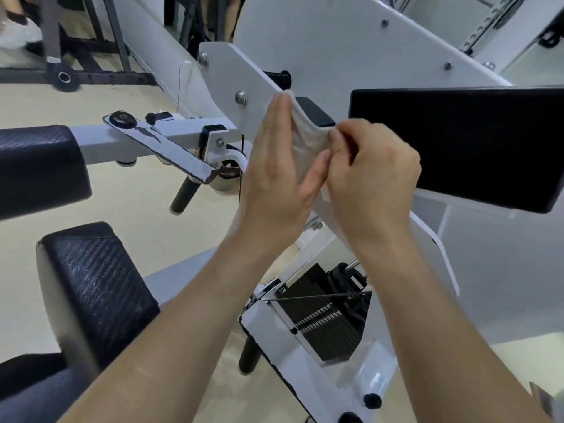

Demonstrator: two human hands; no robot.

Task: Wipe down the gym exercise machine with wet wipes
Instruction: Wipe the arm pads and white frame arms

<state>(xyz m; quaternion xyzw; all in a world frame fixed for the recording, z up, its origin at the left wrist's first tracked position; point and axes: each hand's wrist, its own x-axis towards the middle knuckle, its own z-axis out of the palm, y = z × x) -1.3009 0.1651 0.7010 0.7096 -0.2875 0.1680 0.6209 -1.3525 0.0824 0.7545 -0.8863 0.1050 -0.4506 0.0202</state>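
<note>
A pale wet wipe [306, 138] is stretched between my two hands, just in front of the white steel frame [320, 47] of the exercise machine. My left hand [274, 175] stands upright with straight fingers along the wipe's left side, and its thumb presses the lower part of the wipe. My right hand [372, 172] pinches the wipe's right edge between thumb and curled fingers. The wipe's upper edge lies against the frame beside a black end cap [316, 111].
A black chest pad [464, 141] juts out at the right. Black cushions sit at the left [36, 166] and lower left [100, 288]. The weight stack [323, 312] is below my forearms. A grey rack [91, 65] stands on the beige floor at the far left.
</note>
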